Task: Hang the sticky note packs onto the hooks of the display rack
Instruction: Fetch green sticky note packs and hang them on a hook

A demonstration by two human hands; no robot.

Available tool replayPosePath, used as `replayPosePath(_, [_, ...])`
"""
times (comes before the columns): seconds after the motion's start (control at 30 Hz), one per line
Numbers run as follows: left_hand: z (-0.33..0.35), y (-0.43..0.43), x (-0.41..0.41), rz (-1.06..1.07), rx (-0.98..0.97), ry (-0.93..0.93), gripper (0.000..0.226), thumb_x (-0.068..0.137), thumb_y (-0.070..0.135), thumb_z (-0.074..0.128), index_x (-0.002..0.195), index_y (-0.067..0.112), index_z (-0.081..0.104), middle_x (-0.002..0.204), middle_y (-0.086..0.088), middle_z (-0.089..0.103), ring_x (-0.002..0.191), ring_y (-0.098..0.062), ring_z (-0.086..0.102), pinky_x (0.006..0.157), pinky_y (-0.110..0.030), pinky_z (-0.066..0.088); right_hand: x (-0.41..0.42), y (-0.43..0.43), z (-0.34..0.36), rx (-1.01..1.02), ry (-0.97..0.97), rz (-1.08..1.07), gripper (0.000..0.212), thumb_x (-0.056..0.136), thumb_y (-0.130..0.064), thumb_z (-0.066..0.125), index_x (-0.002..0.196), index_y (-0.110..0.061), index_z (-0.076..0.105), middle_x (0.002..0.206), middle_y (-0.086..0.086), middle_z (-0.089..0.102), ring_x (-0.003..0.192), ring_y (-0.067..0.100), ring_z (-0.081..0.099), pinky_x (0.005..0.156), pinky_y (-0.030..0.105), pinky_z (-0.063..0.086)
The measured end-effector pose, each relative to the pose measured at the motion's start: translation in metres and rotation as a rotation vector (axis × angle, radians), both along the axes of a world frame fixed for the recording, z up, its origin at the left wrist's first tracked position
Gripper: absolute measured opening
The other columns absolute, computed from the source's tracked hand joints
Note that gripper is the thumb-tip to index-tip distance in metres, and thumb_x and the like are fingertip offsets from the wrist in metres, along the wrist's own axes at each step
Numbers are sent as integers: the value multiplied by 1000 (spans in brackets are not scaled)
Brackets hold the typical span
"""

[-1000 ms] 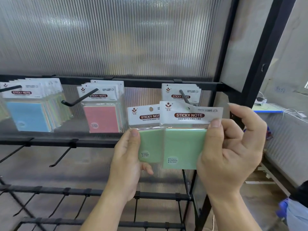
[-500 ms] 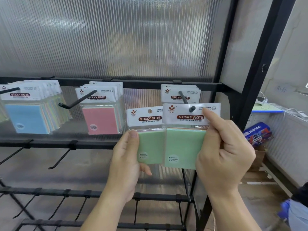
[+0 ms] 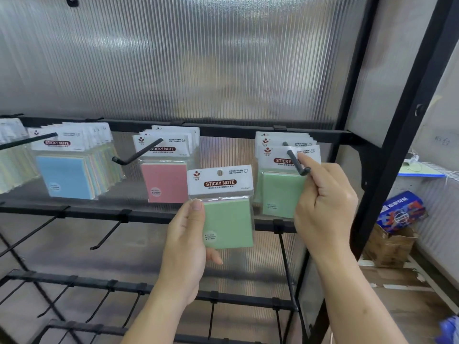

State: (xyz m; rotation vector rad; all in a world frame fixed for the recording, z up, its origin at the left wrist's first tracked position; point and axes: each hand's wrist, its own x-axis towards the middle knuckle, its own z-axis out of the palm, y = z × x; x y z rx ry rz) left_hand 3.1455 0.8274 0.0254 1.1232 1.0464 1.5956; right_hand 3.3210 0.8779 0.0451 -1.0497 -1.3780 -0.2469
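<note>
The green pack (image 3: 227, 219) of sticky notes is in the air in front of the rack (image 3: 223, 132), not on any hook. It stands up straight. Its long side runs up and down, with the white card on top and the front facing us. A small hole shows in the card.

The left hand (image 3: 186, 244) holds this pack from its left side. The thumb lies on the front and the other fingers are hidden behind, with one tip peeking out below.

A second green pack (image 3: 280, 192) hangs on the right hook (image 3: 296, 162), in front of more packs. The right hand (image 3: 325, 202) is at it. One straight finger presses the white card beside the hook, and the rest are curled. I cannot tell if any finger grips the card from behind. The hook's bent tip sits in front of the knuckles.

Pink packs (image 3: 164, 182) hang on the middle hook (image 3: 136, 155), and blue packs (image 3: 64, 175) hang further left. At the far left edge more packs are cut off and blurry. A blue box (image 3: 400, 209) sits past the rack on the right.
</note>
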Motion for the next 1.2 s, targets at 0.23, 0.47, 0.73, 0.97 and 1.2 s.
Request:
replayPosePath(0.23, [4,-3,-4,3,8,27,40,87,49,40,112,28,65,99,6,74,80,-16,66,36,-23,39,1,21,4,-126,-57,-19,36,94,3,45,126,-3,61,95,12,54,86,16,48,69,-4,32])
replayPosePath(0.47, [11,-5,3,-59,30,-3,35,85,51,42,96,32,70,99,5,74,79,-20,62,35,-24,36,-6,-10,1,-30,93,-34,22,93,-6,56,112,-1,65,100,5,47,93,13,50,69,-6,34])
replayPosePath(0.73, [10,-13,22,-278,126,26,33,92,45,42,103,29,69,105,-4,72,76,-19,63,37,-25,40,-25,-50,0,113,150,231,15,92,-24,52,80,-22,61,74,-23,59,66,-8,59,55,3,38])
replayPosePath(0.97, [17,-22,23,-429,133,21,37,81,57,49,94,30,72,100,-7,71,76,-22,62,39,-27,47,-19,-61,2,271,186,109,19,92,-16,49,74,-18,53,55,-13,45,56,-1,48,51,6,33])
replayPosePath(1.2, [36,-25,32,-440,181,147,38,92,55,42,96,33,72,99,0,72,70,-22,61,39,-26,47,-10,-61,8,272,289,70,25,92,-18,50,67,-16,51,56,-18,48,51,-7,44,51,6,29])
